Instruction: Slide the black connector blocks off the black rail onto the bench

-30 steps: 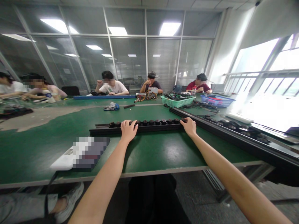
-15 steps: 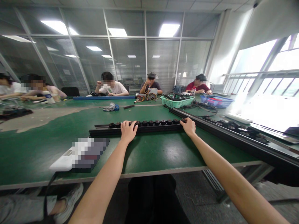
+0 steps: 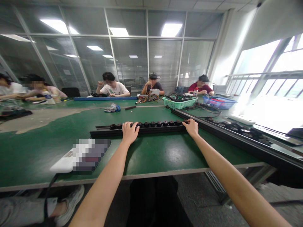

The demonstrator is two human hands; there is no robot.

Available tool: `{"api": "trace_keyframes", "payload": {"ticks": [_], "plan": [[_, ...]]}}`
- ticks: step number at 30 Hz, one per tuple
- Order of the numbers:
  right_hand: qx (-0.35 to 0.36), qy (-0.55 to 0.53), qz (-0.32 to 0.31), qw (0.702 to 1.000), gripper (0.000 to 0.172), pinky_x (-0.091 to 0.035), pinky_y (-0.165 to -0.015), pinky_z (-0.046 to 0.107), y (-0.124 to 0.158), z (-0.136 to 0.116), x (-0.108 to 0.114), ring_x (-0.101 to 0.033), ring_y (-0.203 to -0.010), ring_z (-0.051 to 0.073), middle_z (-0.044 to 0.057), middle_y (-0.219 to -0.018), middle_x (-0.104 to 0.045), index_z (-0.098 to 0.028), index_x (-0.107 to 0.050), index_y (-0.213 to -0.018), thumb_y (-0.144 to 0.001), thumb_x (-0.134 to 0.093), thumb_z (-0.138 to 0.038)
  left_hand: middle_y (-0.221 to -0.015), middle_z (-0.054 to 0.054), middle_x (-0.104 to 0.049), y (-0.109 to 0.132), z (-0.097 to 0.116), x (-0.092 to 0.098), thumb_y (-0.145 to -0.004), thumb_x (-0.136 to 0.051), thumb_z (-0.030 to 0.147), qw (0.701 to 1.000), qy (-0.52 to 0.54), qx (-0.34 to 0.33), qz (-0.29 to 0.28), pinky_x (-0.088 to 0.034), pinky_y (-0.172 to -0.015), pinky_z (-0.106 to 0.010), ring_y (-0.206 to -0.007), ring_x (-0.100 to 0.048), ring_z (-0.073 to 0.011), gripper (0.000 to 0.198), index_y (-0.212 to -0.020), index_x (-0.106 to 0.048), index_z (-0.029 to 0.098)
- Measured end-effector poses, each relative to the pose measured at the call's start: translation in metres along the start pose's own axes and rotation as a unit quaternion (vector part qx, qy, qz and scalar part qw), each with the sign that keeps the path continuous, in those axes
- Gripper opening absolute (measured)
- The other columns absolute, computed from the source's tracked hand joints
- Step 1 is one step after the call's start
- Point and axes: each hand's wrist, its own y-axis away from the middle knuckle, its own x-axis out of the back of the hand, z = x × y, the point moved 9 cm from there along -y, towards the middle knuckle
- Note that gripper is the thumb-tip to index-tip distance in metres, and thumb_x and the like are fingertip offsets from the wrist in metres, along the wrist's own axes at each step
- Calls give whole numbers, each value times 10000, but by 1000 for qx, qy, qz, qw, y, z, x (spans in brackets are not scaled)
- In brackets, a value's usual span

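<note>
A long black rail (image 3: 156,130) lies across the green table in front of me, with a row of small black round parts (image 3: 158,124) standing along it. Toward the row's left end, my left hand (image 3: 129,131) has its thumb and fingers closed over some of these parts, hiding them. My right hand (image 3: 191,127) is closed at the right end of the row, thumb and fingers pinched on the last part. What exactly sits under its fingertips is too small to make out. At the left, a few parts and the bare end of the rail show beyond my left hand.
Right of me runs a longer black rail (image 3: 224,135), beside more black parts (image 3: 239,127). A green basket (image 3: 180,103) of cables and a blue basket (image 3: 220,103) stand farther back. A white and dark pixelated item (image 3: 63,160) lies front left. People sit across the table.
</note>
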Motion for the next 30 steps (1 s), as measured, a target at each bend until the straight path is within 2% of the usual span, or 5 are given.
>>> {"api": "trace_keyframes", "payload": {"ticks": [12,21,30], "plan": [[-6,-18,29,999,277,-555,-1054,498,-16,20,8,-735,-1137,364,160,-1122,-799,-209,-770,-1039,-823,-797,-381,-1377,-180,-643,0,-1,-1,-1065,-507,411,1000,0,4,-5,-354,-1270,-618,-1387,-494,-370,443,-1393,-754,243],[-5,-16,26,1000,311,-549,-1059,504,-20,24,10,-733,-1151,370,174,-1155,-799,-190,-780,-1076,-828,-791,-377,-1366,-172,-643,1,0,0,-1058,-518,404,1000,8,3,1,-359,-1264,-620,-1380,-496,-366,423,-1368,-765,257],[-6,7,15,1000,311,-552,-1007,465,-20,23,14,-731,-1124,353,169,-1157,-794,-180,-768,-1087,-853,-799,-382,-1398,-186,-635,0,1,-1,-1074,-513,400,1000,-6,6,-15,-341,-1280,-603,-1401,-492,-366,454,-1424,-740,220]]}}
